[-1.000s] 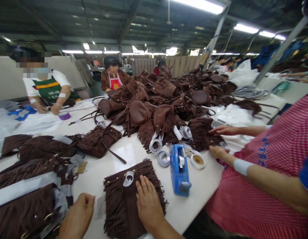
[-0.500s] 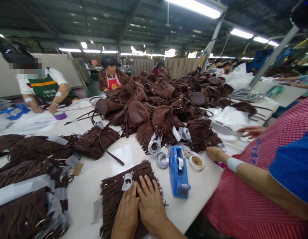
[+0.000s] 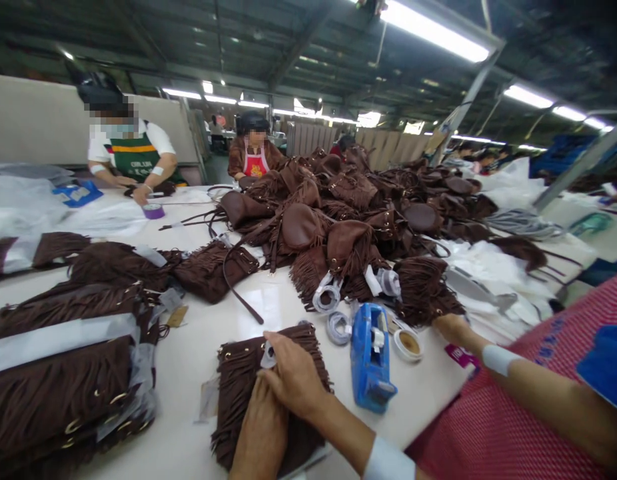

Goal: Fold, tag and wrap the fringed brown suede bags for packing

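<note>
The right hand (image 3: 297, 375) has its thumb and fingers parted around a white-wrapped fitting (image 3: 267, 359) at the top of a brown fringed bag (image 3: 233, 397); whether it pinches it, I cannot tell. The left hand (image 3: 262, 427) lies on the same bag, its fingers partly hidden by the right. The bag rests on the white table (image 3: 188, 373), just beside a blue tape dispenser (image 3: 371, 373) holding 1 tape roll (image 3: 377, 339). Beyond, brown bags (image 3: 348, 243) lie heaped; their insides are hidden. Compared with 0.5 s ago, when 2 hands lay flat side by side, the right has moved to the fitting.
</note>
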A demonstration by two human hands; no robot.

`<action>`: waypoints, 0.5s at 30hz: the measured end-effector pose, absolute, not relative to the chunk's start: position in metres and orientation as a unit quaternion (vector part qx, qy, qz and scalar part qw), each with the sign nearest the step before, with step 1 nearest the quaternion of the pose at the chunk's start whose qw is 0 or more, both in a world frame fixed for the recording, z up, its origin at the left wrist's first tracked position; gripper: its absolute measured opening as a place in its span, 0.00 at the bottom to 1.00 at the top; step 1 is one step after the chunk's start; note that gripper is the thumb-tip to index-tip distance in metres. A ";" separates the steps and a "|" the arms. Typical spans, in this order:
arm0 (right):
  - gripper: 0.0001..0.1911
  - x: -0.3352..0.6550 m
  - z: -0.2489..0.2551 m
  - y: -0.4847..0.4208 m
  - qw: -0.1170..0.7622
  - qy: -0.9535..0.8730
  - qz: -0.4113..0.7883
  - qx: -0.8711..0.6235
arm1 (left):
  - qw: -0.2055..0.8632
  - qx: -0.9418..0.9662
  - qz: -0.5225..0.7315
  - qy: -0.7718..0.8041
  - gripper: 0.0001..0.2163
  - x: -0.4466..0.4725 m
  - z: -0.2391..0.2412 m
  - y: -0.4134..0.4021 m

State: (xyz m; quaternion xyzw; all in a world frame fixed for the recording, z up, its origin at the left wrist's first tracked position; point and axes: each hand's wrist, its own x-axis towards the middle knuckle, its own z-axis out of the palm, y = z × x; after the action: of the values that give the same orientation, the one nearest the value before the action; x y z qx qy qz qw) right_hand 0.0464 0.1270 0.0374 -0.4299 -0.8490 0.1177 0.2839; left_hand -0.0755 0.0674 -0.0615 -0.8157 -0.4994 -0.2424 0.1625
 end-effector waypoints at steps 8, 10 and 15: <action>0.28 0.058 -0.011 0.124 0.288 -0.896 0.027 -0.338 | 0.080 -0.695 -0.315 -0.642 0.18 -0.073 -0.049 0.056; 0.29 0.061 -0.012 0.116 0.242 -0.912 0.023 -0.331 | 0.042 -0.676 -0.345 -0.649 0.17 -0.073 -0.052 0.057; 0.30 0.058 -0.006 0.103 0.152 -0.921 0.045 -0.357 | 0.053 -0.684 -0.350 -0.639 0.23 -0.074 -0.051 0.060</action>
State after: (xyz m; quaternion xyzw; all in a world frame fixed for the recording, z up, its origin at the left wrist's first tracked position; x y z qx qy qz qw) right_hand 0.0581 0.1035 -0.0056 -0.3566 -0.9207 0.0445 0.1521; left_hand -0.0738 0.0605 -0.0506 -0.6835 -0.6385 -0.3496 0.0534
